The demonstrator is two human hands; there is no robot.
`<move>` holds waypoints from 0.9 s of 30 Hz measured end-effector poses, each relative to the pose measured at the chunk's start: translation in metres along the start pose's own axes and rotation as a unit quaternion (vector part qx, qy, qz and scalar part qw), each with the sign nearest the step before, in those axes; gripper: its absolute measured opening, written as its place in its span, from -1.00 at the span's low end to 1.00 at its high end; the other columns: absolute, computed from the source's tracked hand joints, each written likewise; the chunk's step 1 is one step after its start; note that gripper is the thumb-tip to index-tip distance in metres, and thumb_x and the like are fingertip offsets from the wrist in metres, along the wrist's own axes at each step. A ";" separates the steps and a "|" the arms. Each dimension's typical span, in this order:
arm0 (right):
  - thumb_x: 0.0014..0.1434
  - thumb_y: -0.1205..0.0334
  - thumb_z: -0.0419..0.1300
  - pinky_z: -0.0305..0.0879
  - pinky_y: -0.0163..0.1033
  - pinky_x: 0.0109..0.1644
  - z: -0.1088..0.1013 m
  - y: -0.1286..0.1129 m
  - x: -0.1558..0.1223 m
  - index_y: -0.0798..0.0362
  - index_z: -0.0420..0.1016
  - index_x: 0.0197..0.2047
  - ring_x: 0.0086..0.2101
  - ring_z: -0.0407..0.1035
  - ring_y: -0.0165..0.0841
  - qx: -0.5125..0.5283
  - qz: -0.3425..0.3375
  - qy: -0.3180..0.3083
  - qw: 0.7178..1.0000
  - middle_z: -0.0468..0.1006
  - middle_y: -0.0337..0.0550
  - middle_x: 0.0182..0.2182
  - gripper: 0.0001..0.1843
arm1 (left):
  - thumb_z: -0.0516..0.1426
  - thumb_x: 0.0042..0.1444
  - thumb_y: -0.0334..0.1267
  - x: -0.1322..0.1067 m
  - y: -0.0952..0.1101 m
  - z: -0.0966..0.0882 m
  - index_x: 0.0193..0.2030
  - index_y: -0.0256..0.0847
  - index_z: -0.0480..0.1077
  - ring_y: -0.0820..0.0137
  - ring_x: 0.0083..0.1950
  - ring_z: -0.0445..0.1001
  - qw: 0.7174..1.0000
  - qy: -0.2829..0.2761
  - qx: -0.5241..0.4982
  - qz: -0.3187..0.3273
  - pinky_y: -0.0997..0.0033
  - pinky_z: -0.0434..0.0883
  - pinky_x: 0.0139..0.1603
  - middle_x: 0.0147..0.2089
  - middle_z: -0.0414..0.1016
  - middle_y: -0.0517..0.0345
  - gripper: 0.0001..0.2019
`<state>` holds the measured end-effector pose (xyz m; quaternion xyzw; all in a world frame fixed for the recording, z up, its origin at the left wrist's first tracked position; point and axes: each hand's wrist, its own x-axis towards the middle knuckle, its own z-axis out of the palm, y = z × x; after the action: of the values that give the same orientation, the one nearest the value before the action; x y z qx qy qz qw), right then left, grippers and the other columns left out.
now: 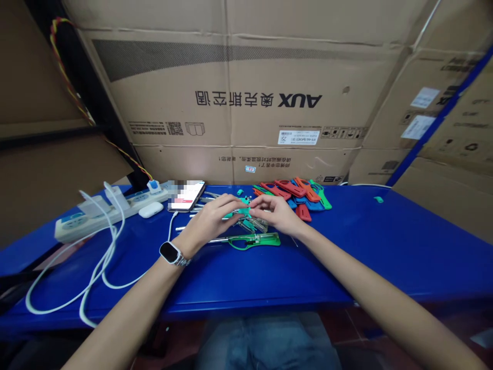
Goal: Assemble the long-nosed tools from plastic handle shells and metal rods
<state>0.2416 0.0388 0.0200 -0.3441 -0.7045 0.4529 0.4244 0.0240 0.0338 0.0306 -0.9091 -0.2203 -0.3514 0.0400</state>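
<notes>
My left hand point(213, 220) and my right hand point(276, 211) meet over the blue table point(385, 246), both pinched on a small teal plastic piece point(241, 210) held between them. Under the hands lie metal rods point(246, 224) and a green plastic tool with a metal shaft point(252, 240). A watch point(170, 253) sits on my left wrist. Behind my right hand is a pile of red, orange, blue and green plastic handles point(298, 194).
A phone point(187, 195) lies at the back left, beside white earbuds case point(151, 209) and a power strip point(100, 211) with white cables point(96, 267). Cardboard boxes point(254, 97) wall the back. A small teal bit point(379, 199) lies at right.
</notes>
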 end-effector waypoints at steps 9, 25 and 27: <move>0.17 0.04 0.24 0.34 -0.26 -0.25 0.007 -0.004 -0.017 0.09 0.48 -0.23 -0.36 0.44 -0.38 -0.043 -0.079 0.018 0.996 0.58 -0.17 -0.39 -0.74 | 0.05 0.36 -0.30 0.000 0.006 0.004 0.02 -0.21 0.46 0.37 -0.19 0.47 0.998 0.011 -0.058 -0.026 0.34 0.41 -0.13 -0.19 0.53 0.05 -0.79; 0.21 0.06 0.21 0.28 -0.31 -0.38 0.011 0.002 -0.020 0.11 0.46 -0.33 -0.47 0.38 -0.42 -0.086 -0.031 0.007 0.996 0.56 -0.18 -0.49 -0.74 | 0.14 0.29 -0.26 -0.001 0.001 -0.003 -0.14 -0.17 0.56 0.35 -0.17 0.47 0.993 0.004 -0.106 -0.048 0.33 0.42 -0.15 -0.19 0.49 0.03 -0.85; 0.23 0.09 0.18 0.26 -0.32 -0.38 0.012 0.000 -0.022 0.10 0.47 -0.35 -0.48 0.37 -0.43 -0.123 -0.029 -0.008 0.992 0.55 -0.21 -0.50 -0.75 | 0.14 0.29 -0.26 -0.002 0.001 -0.004 -0.12 -0.17 0.56 0.36 -0.19 0.47 0.992 -0.021 -0.114 -0.056 0.34 0.41 -0.15 -0.21 0.50 0.05 -0.84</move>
<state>0.2402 0.0154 0.0107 -0.3695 -0.7682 0.3529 0.3858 0.0204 0.0310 0.0325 -0.9013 -0.2298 -0.3565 -0.0881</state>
